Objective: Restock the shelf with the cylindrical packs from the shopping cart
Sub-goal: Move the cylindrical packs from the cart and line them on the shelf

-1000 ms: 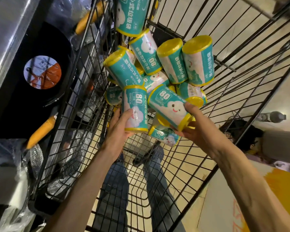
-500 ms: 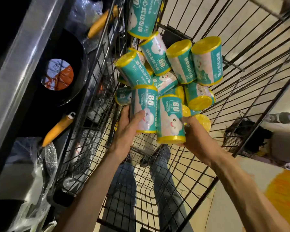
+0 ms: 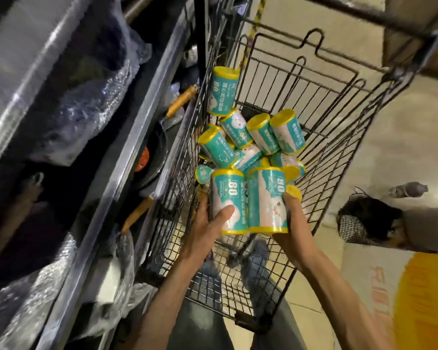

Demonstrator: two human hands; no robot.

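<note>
Two teal cylindrical packs with yellow ends stand upright side by side, touching, above the near part of the black wire shopping cart. The left hand grips the left-hand pack, thumb curled across its pale front and fingers wrapped behind it. The right hand holds the right-hand pack, its fingers curled round the far side; a yellow end of another pack shows just above those fingers, but whether the hand holds it too cannot be told. Behind them, a loose heap of the same teal packs lies in the cart's basket, tilted every way, one leaning against the left wire wall. Left of the cart runs a grey metal shelf holding plastic-wrapped dark pans with orange handles. A dark bag sits on the pale floor to the right.
</note>
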